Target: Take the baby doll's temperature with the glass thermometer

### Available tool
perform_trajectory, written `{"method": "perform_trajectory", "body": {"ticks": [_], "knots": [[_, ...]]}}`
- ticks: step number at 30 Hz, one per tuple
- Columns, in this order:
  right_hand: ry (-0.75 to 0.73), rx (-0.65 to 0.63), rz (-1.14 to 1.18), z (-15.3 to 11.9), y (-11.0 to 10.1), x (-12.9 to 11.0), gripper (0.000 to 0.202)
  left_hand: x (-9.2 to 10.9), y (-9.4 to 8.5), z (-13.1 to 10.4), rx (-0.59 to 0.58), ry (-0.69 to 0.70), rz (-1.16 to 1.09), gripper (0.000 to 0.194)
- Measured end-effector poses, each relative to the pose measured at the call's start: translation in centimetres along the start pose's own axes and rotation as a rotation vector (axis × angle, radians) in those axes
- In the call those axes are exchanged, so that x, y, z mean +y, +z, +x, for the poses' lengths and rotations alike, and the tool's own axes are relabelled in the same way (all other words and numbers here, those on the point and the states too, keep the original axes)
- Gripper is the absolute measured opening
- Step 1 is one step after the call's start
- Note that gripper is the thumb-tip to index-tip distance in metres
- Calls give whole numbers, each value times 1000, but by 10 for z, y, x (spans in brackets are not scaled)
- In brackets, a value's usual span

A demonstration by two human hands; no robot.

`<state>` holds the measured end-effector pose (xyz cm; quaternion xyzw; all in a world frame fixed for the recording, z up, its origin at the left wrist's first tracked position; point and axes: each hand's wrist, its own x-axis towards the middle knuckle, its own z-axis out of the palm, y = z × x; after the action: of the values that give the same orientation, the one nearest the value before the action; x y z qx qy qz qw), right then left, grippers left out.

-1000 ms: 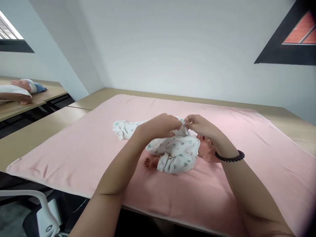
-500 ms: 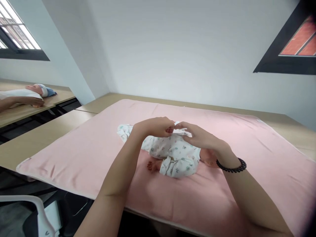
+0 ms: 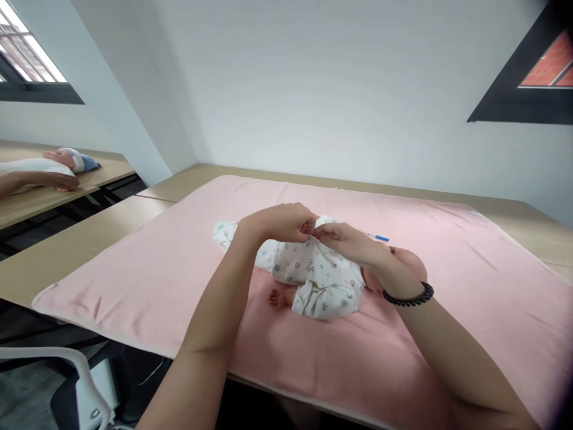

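Note:
A baby doll (image 3: 405, 263) lies on its back with its head to the right, dressed in a white printed baby outfit (image 3: 295, 263). My left hand (image 3: 289, 222) is closed over the doll's middle, its fingertips pinching the raised edge of the outfit. Meeting it from the right, my right hand (image 3: 344, 240) has its fingers together on the same fabric, its wrist passing over the doll's neck and chin. One bare doll hand (image 3: 276, 297) shows at the near side. The exact fingertip grip is partly hidden.
Under the doll a pink blanket (image 3: 147, 269) covers most of the table (image 3: 111, 221). A thin stick with a blue end (image 3: 381, 238) lies beyond the doll's head. At the left, another person's hand (image 3: 58, 180) rests by a second doll (image 3: 60, 157). A chair (image 3: 85, 382) stands lower left.
My right hand has moved slightly left and its fingers have closed onto the outfit beside my left hand. The doll's face and the blue-ended stick have come into sight.

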<state>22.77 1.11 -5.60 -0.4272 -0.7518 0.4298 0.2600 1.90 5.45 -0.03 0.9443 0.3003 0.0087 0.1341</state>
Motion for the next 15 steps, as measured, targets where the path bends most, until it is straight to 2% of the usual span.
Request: {"method": "perform_trajectory", "body": {"ticks": [2,5,11,15], "knots": [[0,10,64,3,3,3,28,-1,2,2,33,2,27,6],[24,58,16,6,6,5,27,0,4,6,84,17,98,8],[19,170,-96,10,8,8,7,7,5,9,136,61,191,13],[26,178,-56,12,10,12,12,5,5,8,151,74,181,13]]}}
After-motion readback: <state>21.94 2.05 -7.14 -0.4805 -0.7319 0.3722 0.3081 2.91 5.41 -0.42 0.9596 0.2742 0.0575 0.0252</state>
